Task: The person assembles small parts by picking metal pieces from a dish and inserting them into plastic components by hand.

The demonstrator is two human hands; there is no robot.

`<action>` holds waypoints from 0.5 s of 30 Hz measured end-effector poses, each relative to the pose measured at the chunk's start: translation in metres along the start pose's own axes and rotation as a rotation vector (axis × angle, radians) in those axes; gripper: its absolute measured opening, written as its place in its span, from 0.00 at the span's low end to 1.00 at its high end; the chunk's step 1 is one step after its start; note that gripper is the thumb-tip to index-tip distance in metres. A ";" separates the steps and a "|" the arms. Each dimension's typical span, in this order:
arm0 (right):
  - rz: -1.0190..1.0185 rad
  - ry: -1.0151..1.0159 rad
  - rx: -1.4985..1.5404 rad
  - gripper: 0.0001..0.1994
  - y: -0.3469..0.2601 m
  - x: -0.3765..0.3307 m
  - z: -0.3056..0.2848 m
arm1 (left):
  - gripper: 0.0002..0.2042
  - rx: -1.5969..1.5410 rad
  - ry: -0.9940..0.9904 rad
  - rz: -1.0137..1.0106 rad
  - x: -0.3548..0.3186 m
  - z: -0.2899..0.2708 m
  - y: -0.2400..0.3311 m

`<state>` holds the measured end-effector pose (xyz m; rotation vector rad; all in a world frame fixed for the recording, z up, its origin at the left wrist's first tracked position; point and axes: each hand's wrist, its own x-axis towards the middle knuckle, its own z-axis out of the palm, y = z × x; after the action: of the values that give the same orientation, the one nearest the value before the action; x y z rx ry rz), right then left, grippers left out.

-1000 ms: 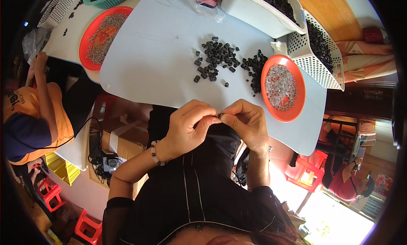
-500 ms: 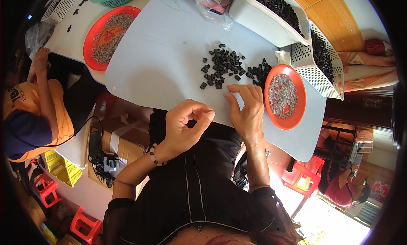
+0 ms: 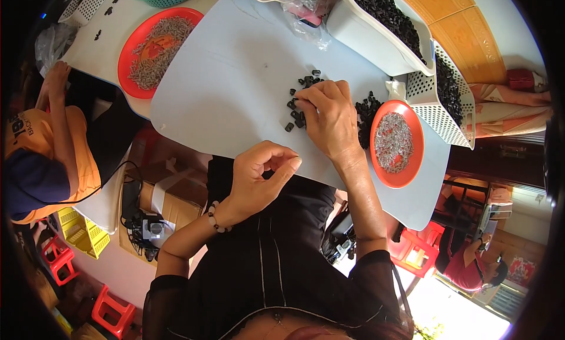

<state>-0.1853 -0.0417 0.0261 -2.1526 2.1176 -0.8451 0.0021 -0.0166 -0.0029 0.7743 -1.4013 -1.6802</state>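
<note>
My left hand (image 3: 266, 174) hovers over the near table edge, thumb and forefinger pinched together; whatever lies between the tips is too small to make out. Farther forward, my right hand (image 3: 331, 117) reaches into a loose pile of small black plastic pieces (image 3: 290, 127) and covers much of it. Its thumb and forefinger close on one black piece (image 3: 296, 103) at the pile's left side. A second cluster of smaller black pieces (image 3: 368, 107) lies just right of that hand. Beside it sits an orange-red plate (image 3: 397, 183) of small clear and silvery parts (image 3: 393, 141).
A white tub (image 3: 376, 46) and a perforated white basket (image 3: 425, 96), both filled with black pieces, stand at the back right. Another red plate (image 3: 125, 69) is on the left table, near a person in an orange and navy shirt (image 3: 76, 157). Red stools (image 3: 113, 310) stand on the floor.
My right hand has moved forward and left from above the near edge into the black pile, its fingers closing. My left hand keeps its pinch almost in place.
</note>
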 end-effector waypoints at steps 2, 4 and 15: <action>0.011 -0.017 -0.001 0.07 0.000 0.001 0.003 | 0.05 -0.016 0.002 -0.017 0.000 -0.001 0.001; 0.022 -0.034 0.001 0.07 -0.001 0.001 0.004 | 0.05 -0.018 -0.001 -0.046 0.000 -0.003 0.002; 0.412 -0.156 1.049 0.04 -0.010 -0.026 -0.033 | 0.07 -0.163 -0.004 -0.035 0.001 -0.005 0.006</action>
<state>-0.1874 -0.0049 0.0487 -1.1521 1.4091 -1.2659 0.0070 -0.0204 0.0025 0.7075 -1.2420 -1.7988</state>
